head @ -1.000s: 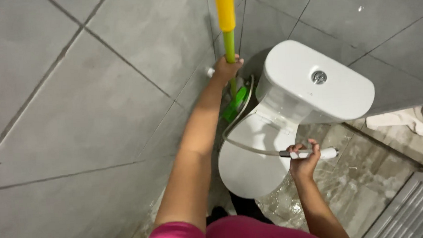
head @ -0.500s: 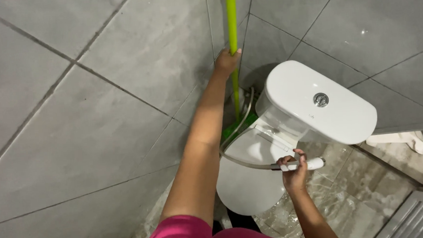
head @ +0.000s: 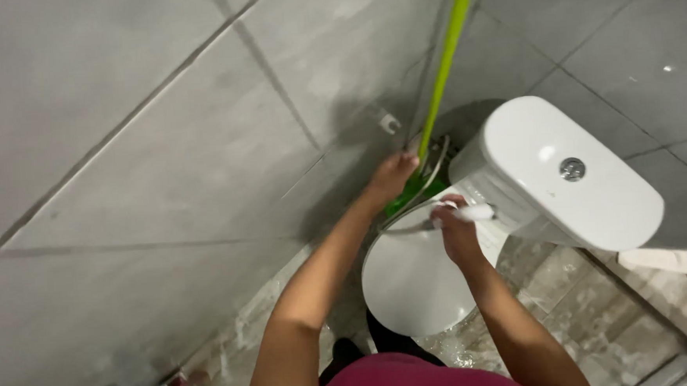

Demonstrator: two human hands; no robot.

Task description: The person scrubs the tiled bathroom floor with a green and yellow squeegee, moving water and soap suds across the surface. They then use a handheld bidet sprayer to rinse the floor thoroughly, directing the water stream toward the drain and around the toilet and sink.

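I see the left hand [head: 392, 175] down low by the wall, fingers curled around the base of the green mop handle [head: 445, 62] — grip looks closed, though blur makes it hard to be sure. Right hand [head: 453, 230] is wrapped tight on the white spray nozzle [head: 474, 212], held just above the closed toilet lid [head: 411, 279], beside the white cistern [head: 562, 178]. Wet floor [head: 552, 284] underneath.
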